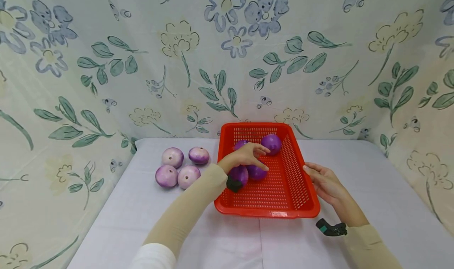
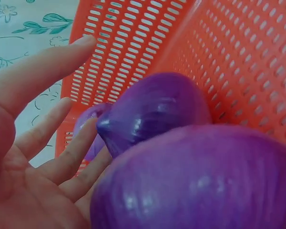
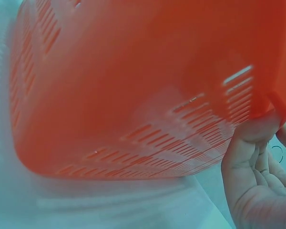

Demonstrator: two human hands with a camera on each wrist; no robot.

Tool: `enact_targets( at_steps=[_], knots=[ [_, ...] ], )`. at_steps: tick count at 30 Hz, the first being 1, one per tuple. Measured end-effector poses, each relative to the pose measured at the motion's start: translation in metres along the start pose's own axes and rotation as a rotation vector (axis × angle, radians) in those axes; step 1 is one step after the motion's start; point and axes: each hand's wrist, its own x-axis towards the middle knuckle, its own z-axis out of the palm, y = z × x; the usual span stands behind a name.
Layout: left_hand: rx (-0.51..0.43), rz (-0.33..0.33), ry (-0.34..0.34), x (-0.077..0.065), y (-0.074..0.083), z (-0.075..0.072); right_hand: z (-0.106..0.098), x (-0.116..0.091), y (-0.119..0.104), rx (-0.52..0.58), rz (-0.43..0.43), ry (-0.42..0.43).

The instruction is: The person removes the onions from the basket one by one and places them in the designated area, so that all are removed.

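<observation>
A red plastic basket with slotted walls stands on the table, several red onions inside it. One onion lies near its far right corner; another sits under my left hand. That hand hovers over the basket's left half, fingers loosely spread and holding nothing. In the left wrist view, a large onion fills the front, with a pointed onion behind it beside the fingers. My right hand grips the basket's right rim, also seen in the right wrist view, where the thumb presses the basket.
Left of the basket, several paler purple-and-white onions lie grouped on the white tablecloth. A floral curtain rises behind the table and along its sides.
</observation>
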Motion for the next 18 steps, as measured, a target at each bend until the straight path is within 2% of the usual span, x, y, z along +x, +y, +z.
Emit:
enact_targets(
  at_steps=[9, 18],
  knots=[
    [0.073, -0.001, -0.015, 0.0022, -0.0039, 0.0033, 0.0008, 0.0003, 0.0006, 0.017, -0.003, -0.01],
    [0.131, -0.033, -0.013, -0.0016, -0.0043, 0.0052, 0.0019, -0.0012, 0.0005, 0.026, -0.015, -0.02]
  ],
)
